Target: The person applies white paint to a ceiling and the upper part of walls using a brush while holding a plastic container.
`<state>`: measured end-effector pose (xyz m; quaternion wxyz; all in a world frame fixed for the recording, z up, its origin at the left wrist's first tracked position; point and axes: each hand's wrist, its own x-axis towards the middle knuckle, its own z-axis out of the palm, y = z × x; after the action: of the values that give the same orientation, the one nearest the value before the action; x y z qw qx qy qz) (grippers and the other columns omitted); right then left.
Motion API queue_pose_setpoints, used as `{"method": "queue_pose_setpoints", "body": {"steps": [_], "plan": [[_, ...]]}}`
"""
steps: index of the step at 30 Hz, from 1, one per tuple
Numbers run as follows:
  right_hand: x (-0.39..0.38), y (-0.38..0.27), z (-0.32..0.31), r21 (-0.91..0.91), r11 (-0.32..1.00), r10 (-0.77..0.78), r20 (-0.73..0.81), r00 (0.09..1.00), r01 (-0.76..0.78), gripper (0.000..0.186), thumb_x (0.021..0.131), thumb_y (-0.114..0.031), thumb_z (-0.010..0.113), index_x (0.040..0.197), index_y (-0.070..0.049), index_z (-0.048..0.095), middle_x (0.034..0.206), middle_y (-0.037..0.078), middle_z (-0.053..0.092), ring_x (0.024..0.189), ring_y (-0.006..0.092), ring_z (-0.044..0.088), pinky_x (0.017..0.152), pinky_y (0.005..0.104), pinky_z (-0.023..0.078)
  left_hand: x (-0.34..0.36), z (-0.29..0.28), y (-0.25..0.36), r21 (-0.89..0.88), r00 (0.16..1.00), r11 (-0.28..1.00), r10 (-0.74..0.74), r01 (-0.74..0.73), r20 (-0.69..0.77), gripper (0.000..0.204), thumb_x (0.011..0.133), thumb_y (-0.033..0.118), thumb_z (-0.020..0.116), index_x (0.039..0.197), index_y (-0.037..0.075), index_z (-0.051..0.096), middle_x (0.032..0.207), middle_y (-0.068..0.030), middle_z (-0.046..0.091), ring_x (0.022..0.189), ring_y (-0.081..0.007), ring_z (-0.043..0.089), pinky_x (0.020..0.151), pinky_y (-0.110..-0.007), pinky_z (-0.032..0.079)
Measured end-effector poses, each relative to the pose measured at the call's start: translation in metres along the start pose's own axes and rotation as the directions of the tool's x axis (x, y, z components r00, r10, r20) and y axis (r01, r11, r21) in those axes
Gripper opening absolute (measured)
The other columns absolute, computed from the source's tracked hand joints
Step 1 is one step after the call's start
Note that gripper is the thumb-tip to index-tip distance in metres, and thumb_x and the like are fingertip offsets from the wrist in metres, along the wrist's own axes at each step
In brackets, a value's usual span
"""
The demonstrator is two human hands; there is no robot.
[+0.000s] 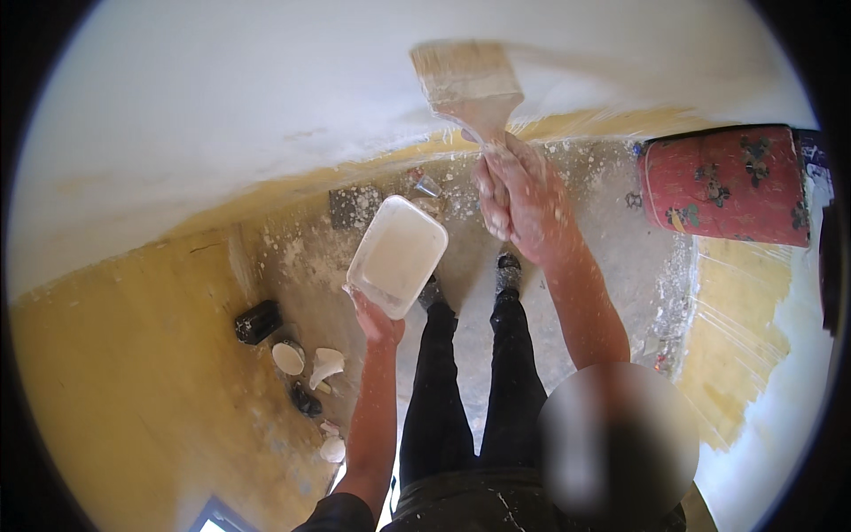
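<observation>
Right hand (527, 204) curls its fingers round 1 brush (470, 82) up at the white wall (257, 106), likely for control, left hand (379, 321) holds 1 tub (401, 253) before the wall, probably against spills, finger spread hidden, can't tell.

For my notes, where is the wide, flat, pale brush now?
In the head view, the brush is at upper centre, in the right hand, before the white wall, above and right of the white rectangular plastic tub.

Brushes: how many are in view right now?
1. The wide brush is in the right hand, in front of the white wall. Others may be hidden on the floor, behind the white tub.
</observation>
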<state>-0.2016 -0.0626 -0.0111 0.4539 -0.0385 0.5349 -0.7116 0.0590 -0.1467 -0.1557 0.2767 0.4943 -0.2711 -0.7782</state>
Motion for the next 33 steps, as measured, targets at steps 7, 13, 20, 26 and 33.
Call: {"method": "queue_pose_setpoints", "body": {"steps": [7, 13, 20, 26, 33], "plan": [[0.095, 0.077, -0.064, -0.128, 0.937, -0.329, 0.001, 0.944, 0.326, 0.027, 0.093, -0.033, 0.052, 0.083, -0.008, 0.051, 0.066, -0.002, 0.049, 0.058, 0.0043, 0.044, 0.051, 0.0208, 0.037, 0.000, 0.002, -0.007, 0.033, 0.999, 0.998, -0.051, 0.051, -0.008, 0.065, 0.094, 0.055, 0.028, 0.141, 0.011, 0.027, 0.142, -0.0076, 0.034, 0.130, -0.0256, 0.033, 0.108, -0.040, 0.027], [0.150, 0.181, -0.134, -0.127, 0.984, -0.142, -0.154, 0.978, 0.123, 0.030, 0.092, -0.039, 0.051, 0.082, -0.011, 0.051, 0.065, -0.002, 0.048, 0.051, 0.0054, 0.040, 0.045, 0.0210, 0.033, 0.005, 0.009, -0.018, 0.057, 0.994, 0.995, -0.077, 0.082, -0.081, 0.065, 0.094, 0.056, 0.027, 0.142, 0.012, 0.024, 0.143, -0.0069, 0.032, 0.132, -0.0268, 0.031, 0.110, -0.040, 0.023], [0.128, 0.222, -0.188, 0.024, 0.952, 0.297, -0.299, 0.907, -0.304, 0.023, 0.093, -0.034, 0.050, 0.087, -0.011, 0.051, 0.062, -0.003, 0.045, 0.048, 0.0057, 0.040, 0.043, 0.0208, 0.034, 0.008, 0.018, -0.043, 0.120, 0.991, 0.987, -0.098, 0.108, -0.088, 0.063, 0.095, 0.054, 0.025, 0.141, 0.011, 0.026, 0.141, -0.0077, 0.035, 0.129, -0.0265, 0.034, 0.107, -0.041, 0.028], [0.111, 0.110, -0.183, -0.005, 0.988, 0.145, -0.248, 0.958, -0.151, 0.016, 0.089, -0.019, 0.050, 0.077, -0.008, 0.050, 0.061, -0.001, 0.045, 0.051, 0.0084, 0.040, 0.044, 0.0215, 0.033, 0.008, 0.040, -0.066, 0.086, 0.980, 0.979, -0.180, 0.187, -0.088, 0.064, 0.094, 0.056, 0.026, 0.140, 0.011, 0.028, 0.139, -0.0083, 0.037, 0.127, -0.0266, 0.038, 0.106, -0.042, 0.031], [-0.017, -0.056, -0.115, -0.126, 0.991, 0.018, -0.133, 0.991, -0.035, 0.023, 0.091, -0.026, 0.047, 0.081, -0.006, 0.050, 0.059, -0.001, 0.045, 0.049, 0.0071, 0.041, 0.044, 0.0216, 0.034, -0.003, 0.080, -0.082, 0.102, 0.989, 0.985, -0.142, 0.137, 0.050, 0.064, 0.094, 0.056, 0.026, 0.140, 0.012, 0.029, 0.139, -0.0076, 0.038, 0.127, -0.0265, 0.038, 0.105, -0.042, 0.032]]}}
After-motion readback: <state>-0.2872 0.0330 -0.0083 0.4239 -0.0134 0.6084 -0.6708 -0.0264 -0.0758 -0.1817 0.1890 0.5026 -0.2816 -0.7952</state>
